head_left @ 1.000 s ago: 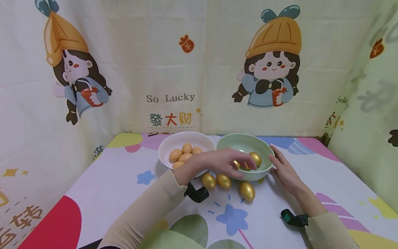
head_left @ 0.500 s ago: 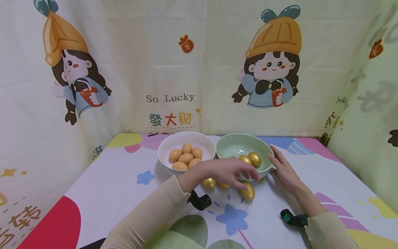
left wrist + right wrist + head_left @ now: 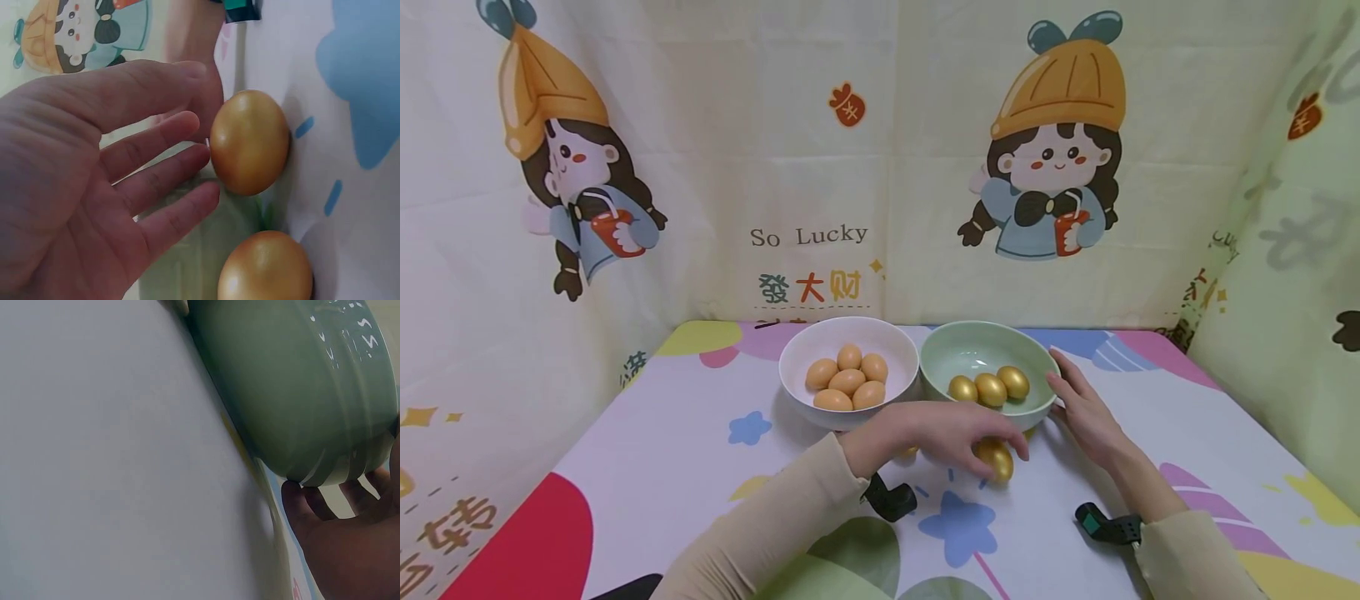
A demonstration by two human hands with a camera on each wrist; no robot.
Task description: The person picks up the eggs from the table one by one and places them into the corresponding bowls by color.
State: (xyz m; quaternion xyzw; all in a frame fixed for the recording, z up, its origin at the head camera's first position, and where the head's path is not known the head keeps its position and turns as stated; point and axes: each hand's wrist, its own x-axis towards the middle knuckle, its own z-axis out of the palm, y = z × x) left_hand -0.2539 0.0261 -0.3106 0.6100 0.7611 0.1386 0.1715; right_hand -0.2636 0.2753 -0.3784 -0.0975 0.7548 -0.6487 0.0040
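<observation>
My left hand reaches over a golden egg on the table, fingers spread and loosely bent. In the left wrist view, the fingertips are beside that egg, not closed around it, and a second golden egg lies nearby. Another golden egg is mostly hidden under the left wrist in the head view. My right hand grips the right side of the green bowl, with fingers against its outer wall. Three golden eggs lie inside this bowl.
A white bowl stands left of the green one and holds several brown eggs. The patterned tablecloth covers the table. A printed curtain hangs behind it. Each wrist wears a black camera.
The left hand has drawn back from above the green bowl, down toward the golden egg on the table, uncovering three golden eggs in the bowl. The right hand stays at the bowl.
</observation>
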